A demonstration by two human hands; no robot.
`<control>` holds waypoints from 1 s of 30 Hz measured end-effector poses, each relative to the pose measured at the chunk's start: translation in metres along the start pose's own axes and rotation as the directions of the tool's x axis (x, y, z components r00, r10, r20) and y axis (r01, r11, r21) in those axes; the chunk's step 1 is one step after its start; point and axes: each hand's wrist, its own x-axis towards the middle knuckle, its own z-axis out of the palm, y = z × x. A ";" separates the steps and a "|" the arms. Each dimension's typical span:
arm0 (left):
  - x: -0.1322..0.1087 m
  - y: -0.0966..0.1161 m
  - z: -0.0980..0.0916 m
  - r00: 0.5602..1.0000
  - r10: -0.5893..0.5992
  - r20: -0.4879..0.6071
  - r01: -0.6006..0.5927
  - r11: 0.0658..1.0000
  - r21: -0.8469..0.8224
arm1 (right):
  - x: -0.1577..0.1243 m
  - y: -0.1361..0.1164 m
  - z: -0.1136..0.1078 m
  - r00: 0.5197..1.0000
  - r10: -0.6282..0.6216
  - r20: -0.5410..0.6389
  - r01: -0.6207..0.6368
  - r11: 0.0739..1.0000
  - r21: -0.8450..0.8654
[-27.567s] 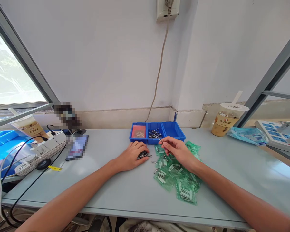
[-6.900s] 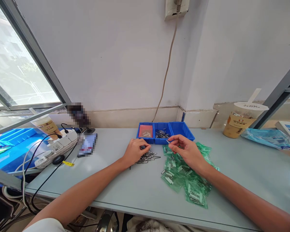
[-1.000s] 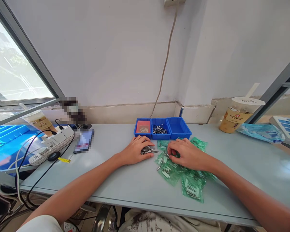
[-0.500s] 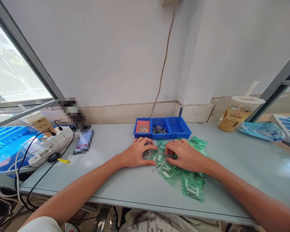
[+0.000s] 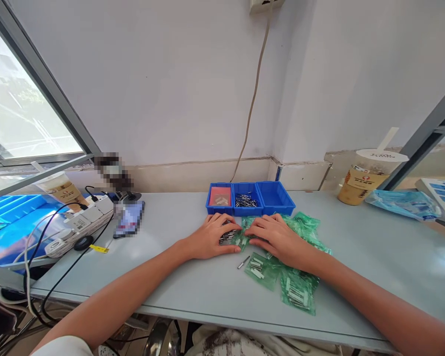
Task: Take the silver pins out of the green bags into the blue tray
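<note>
My left hand [image 5: 210, 237] lies palm down on the table, its curled fingers resting over a small heap of metal pins [image 5: 227, 236]. My right hand [image 5: 275, 237] lies beside it, fingers stretched flat toward the left over a green plastic bag [image 5: 241, 239] at the edge of a pile of green bags [image 5: 295, 291]. The fingertips of both hands nearly meet. One loose metal pin [image 5: 243, 261] lies on the table just in front of the hands. Behind the hands stands a blue three-compartment tray [image 5: 274, 197] with pins in its middle compartment.
A lidded drink cup [image 5: 367, 176] with a straw stands at the back right, next to a blue packet [image 5: 404, 204]. At the left lie a power strip [image 5: 77, 225] with cables, a phone [image 5: 128, 219] and another cup [image 5: 57, 188]. A cord [image 5: 252, 94] hangs down the wall.
My right hand has slid left over the green bags until its fingers reach my left hand. A single pin now lies apart in front of the hands. The left hand stays on the pins.
</note>
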 end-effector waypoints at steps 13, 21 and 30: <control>0.000 0.001 -0.002 1.000 -0.006 0.001 0.006 1.000 0.005 | 0.003 -0.002 0.002 0.964 0.074 -0.254 -0.072 0.997 0.014; 0.000 0.001 -0.002 1.000 -0.004 -0.003 0.004 1.000 0.001 | -0.003 0.021 -0.007 0.950 0.156 -0.271 -0.205 0.965 -0.163; 0.000 0.000 -0.002 1.000 -0.017 0.012 0.017 1.000 -0.007 | -0.005 0.022 -0.011 0.977 0.158 -0.143 -0.205 0.882 -0.424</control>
